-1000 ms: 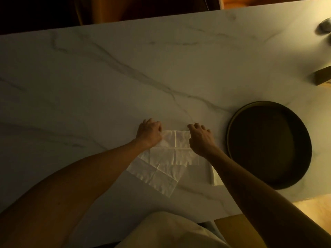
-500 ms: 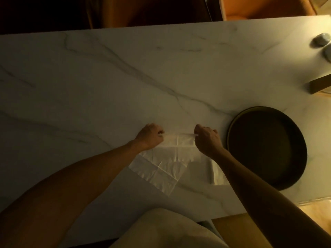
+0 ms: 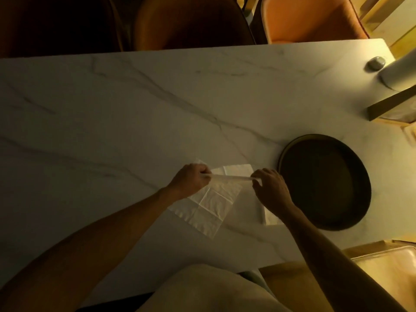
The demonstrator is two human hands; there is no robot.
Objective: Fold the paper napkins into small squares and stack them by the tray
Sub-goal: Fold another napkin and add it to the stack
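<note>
A white paper napkin (image 3: 227, 188) is held between both hands, its far edge lifted off the marble table (image 3: 135, 104) and pulled taut. My left hand (image 3: 191, 180) pinches the left end of that raised edge and my right hand (image 3: 271, 188) pinches the right end. Another unfolded napkin (image 3: 202, 215) lies flat beneath it, angled toward me. A small folded napkin (image 3: 271, 218) lies by the near left side of the round dark tray (image 3: 324, 182), partly hidden by my right wrist.
At the far right stand a small metal knob (image 3: 376, 62), a white cylinder (image 3: 398, 73) and a gold-edged box (image 3: 394, 106). Chairs (image 3: 310, 19) line the far edge. A clear container (image 3: 387, 273) sits off the table's near right corner.
Both hands went from pressing the napkin flat to pinching its far edge and lifting it toward me. The view has shifted, showing more of the chairs.
</note>
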